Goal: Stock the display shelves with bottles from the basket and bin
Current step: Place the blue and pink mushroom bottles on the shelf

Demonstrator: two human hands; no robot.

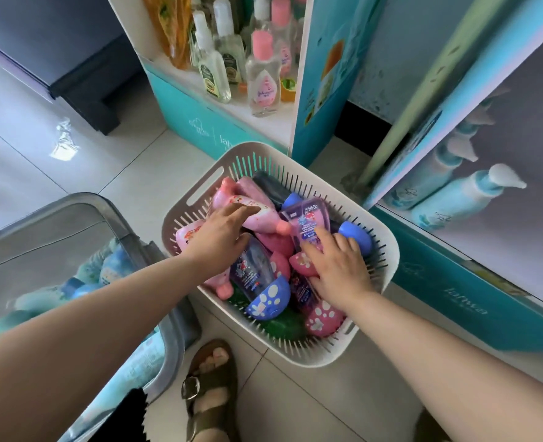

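Note:
A white slotted basket stands on the floor, full of pink, purple and blue bottles. My left hand reaches into its left side and its fingers curl over a pink bottle. My right hand lies on the pile at the right, fingers bent around a purple bottle with a blue cap. Lower in the basket lies a clear bottle with a blue spotted cap. A clear bin at the left holds several pale blue bottles. The display shelf behind the basket carries several clear bottles.
A second teal display stand at the right holds blue pump bottles. My sandalled foot stands on the tiled floor just in front of the basket. A dark cabinet stands at the back left.

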